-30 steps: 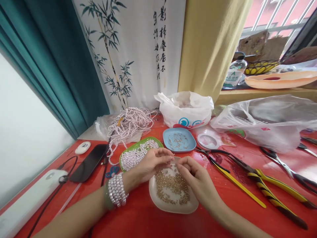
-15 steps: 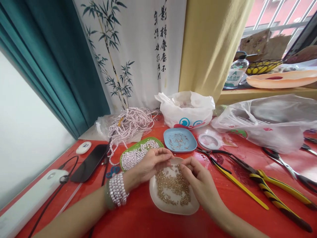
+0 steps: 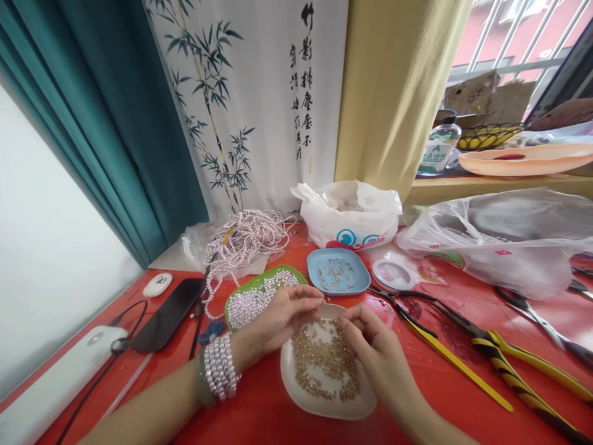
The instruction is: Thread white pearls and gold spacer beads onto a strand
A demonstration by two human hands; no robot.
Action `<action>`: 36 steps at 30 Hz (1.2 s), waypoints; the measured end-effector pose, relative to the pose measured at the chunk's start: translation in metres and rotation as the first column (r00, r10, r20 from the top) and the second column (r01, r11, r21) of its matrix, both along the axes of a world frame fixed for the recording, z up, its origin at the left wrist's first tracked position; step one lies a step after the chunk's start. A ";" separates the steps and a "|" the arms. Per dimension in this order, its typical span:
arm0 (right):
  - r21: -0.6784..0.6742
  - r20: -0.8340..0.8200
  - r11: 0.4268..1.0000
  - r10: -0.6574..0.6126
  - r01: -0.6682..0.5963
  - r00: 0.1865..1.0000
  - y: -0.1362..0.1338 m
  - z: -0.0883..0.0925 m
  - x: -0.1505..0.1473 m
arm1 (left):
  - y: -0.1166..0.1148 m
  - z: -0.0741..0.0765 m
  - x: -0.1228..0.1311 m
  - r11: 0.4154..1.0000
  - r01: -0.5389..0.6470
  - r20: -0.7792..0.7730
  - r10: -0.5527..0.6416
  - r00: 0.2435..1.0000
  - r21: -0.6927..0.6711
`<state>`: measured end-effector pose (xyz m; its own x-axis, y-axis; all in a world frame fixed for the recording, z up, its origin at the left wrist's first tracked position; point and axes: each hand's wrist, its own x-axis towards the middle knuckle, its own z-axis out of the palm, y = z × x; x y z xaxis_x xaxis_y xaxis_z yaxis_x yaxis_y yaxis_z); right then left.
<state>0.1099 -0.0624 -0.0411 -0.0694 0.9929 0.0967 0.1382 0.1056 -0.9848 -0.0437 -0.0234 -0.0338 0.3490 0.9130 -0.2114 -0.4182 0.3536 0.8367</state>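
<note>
My left hand (image 3: 290, 314) is closed in a pinch over the far left rim of a white dish (image 3: 315, 405). Whatever its fingertips hold is too small to make out. Opposite it, my right hand (image 3: 370, 337) pinches over the dish's right side, its fingertips also hiding anything in them. Small gold beads (image 3: 324, 358) are spread in the dish below both hands. A bracelet of several pearly strands (image 3: 221, 366) wraps my left wrist. Just beyond the left hand lies a green tray (image 3: 229, 295) of pale pink beads (image 3: 254, 300). A blue tray (image 3: 356, 272) with thin metal pins sits behind.
Strands of pink beads (image 3: 250, 238) are heaped at the back. Pliers (image 3: 486, 340), tweezers with a yellow handle (image 3: 463, 364) and scissors (image 3: 532, 312) lie on the right. Plastic bags (image 3: 319, 216) stand behind. A phone (image 3: 169, 315) and white power bank (image 3: 65, 377) are on the left.
The view has tilted up slightly, so the table things sit lower in the picture. Both hands keep nearly the same pinched pose over the dish.
</note>
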 end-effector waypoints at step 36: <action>-0.054 -0.298 0.968 0.218 -0.244 0.929 0.008 0.011 0.001 | 0.041 0.023 -0.072 0.796 0.428 -0.856 0.208 0.473 0.429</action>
<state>0.1113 -0.0542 -0.0303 -0.2802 0.9581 0.0590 -0.1699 0.0110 -0.9854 -0.1153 0.0175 -0.0107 0.3923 0.9193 0.0324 0.5984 -0.2818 0.7500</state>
